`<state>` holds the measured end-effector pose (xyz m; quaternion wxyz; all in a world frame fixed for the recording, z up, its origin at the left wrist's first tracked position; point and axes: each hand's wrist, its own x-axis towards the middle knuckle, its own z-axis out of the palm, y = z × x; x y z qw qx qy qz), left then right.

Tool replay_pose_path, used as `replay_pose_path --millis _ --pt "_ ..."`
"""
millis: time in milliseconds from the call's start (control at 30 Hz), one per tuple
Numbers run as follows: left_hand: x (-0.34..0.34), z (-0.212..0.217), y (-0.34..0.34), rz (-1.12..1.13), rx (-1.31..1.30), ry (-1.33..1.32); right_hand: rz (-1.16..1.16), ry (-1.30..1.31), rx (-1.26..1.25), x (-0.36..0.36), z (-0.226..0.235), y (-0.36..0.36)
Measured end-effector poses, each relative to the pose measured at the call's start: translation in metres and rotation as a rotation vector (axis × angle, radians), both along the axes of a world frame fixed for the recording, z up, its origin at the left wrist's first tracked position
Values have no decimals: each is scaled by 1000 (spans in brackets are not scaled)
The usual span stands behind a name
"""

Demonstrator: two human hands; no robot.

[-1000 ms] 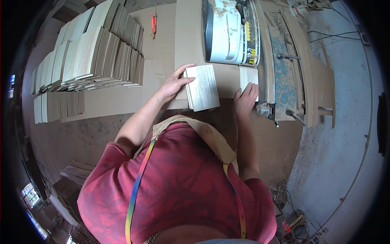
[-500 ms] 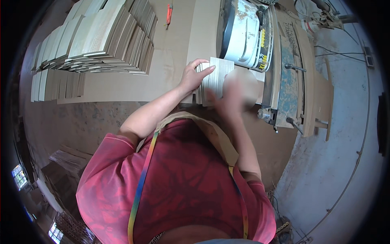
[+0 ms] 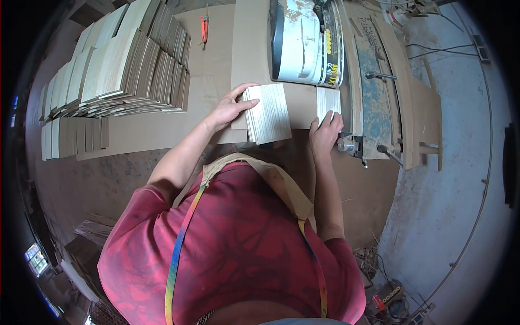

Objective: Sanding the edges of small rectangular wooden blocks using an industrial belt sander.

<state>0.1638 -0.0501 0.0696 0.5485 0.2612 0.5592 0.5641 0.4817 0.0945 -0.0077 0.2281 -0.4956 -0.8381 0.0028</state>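
My left hand (image 3: 230, 111) grips a stack of thin pale wooden boards (image 3: 271, 114) by its left side, thumb over the top board and fingers behind. The stack is tilted, its layered edges showing on the left. Further right, my right hand (image 3: 325, 134) is closed on the near end of a single light wooden board (image 3: 328, 99), fingers on its face and thumb at its left edge. That board lies just in front of a white and black machine (image 3: 306, 46); its far end is close to the housing.
Large stacks of pale boards (image 3: 130, 65) stand at the left of the cardboard-covered table (image 3: 211, 70). A red-handled tool (image 3: 204, 30) lies at the back. Right of the machine is a worn blue bench plate (image 3: 379, 103) with metal handles, then a whitish wall (image 3: 460, 141).
My right hand, blurred beside the stack before, has moved right and now grips the single board. The stack in my left hand has moved left and turned its broad face up.
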Motion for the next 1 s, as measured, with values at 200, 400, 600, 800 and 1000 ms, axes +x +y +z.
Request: replay_pose_path --millis 200,400,600,800,1000 --pt "17 10 9 104 -152 -4 25 98 54 -42 -8 47" --pt "48 -21 19 221 -154 543 305 207 -332 -74 95 -20" --pt "45 -16 32 263 -72 436 335 175 -405 -98 122 -82" --pt "37 0 29 260 -94 141 458 323 -215 -94 109 -93" --pt "26 4 17 178 -89 -73 480 422 -282 -87 110 -92"
